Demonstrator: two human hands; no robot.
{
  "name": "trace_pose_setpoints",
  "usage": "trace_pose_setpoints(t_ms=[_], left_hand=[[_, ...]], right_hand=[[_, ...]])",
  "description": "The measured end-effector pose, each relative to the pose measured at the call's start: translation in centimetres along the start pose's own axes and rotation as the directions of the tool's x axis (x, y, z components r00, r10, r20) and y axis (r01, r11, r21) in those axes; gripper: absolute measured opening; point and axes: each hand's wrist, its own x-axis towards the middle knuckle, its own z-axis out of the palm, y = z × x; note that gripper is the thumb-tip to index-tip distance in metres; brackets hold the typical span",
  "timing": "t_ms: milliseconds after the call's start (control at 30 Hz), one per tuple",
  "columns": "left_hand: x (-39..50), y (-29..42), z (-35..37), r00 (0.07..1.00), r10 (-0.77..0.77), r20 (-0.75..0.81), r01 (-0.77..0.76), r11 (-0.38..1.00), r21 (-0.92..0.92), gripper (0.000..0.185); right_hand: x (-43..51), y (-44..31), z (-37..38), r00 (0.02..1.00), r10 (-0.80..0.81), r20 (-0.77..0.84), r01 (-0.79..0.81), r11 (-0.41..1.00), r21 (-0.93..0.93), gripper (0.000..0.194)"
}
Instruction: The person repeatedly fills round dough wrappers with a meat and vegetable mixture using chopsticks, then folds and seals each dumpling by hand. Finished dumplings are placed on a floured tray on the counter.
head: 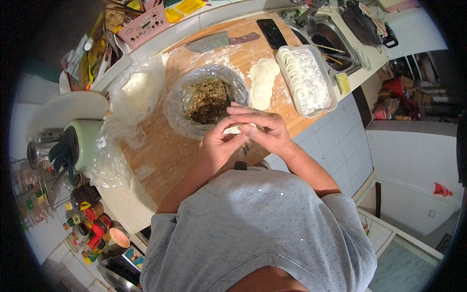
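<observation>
Between my left hand (222, 140) and my right hand (268, 127) is a folded dumpling (233, 129), its pale dough edge pinched by both thumbs. My fingers cover most of it. Just beyond my hands sits a bowl lined with clear plastic (173, 109), holding dark green chopped filling (208, 98). To the right of the bowl, round dough wrappers (262, 87) lie overlapping on the floured wooden board (157, 164). Farther right, a translucent plastic container (332, 104) dusted with flour holds a row of shaped dumplings (292, 71) along its left side.
A cleaver (211, 41) and a black phone (272, 33) lie at the board's back. A clear plastic bag (136, 87) with pale contents is left of the bowl. The sink (332, 33) with chopsticks is at back right. Condiment bottles (91, 222) stand at lower left.
</observation>
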Motion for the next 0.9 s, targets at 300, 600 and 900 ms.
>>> trace_pose_setpoints(t_ms=[300,600,900], left_hand=[[0.5,0.2,0.0,0.997,-0.058,-0.045,0.054,0.995,-0.09,0.033],[0.3,1.7,-0.5,0.98,-0.169,0.103,0.181,0.976,-0.119,0.035],[0.2,1.5,-1.1,0.963,-0.235,0.128,0.248,0.965,-0.092,0.041]], right_hand=[[0.1,0.0,-0.2,0.983,0.055,-0.174,-0.056,0.998,-0.002,0.019],[-0.6,-0.8,-1.7,0.911,0.411,0.024,-0.409,0.91,-0.072,0.038],[-0.9,0.2,-1.1,0.974,0.22,0.057,-0.209,0.965,-0.161,0.028]])
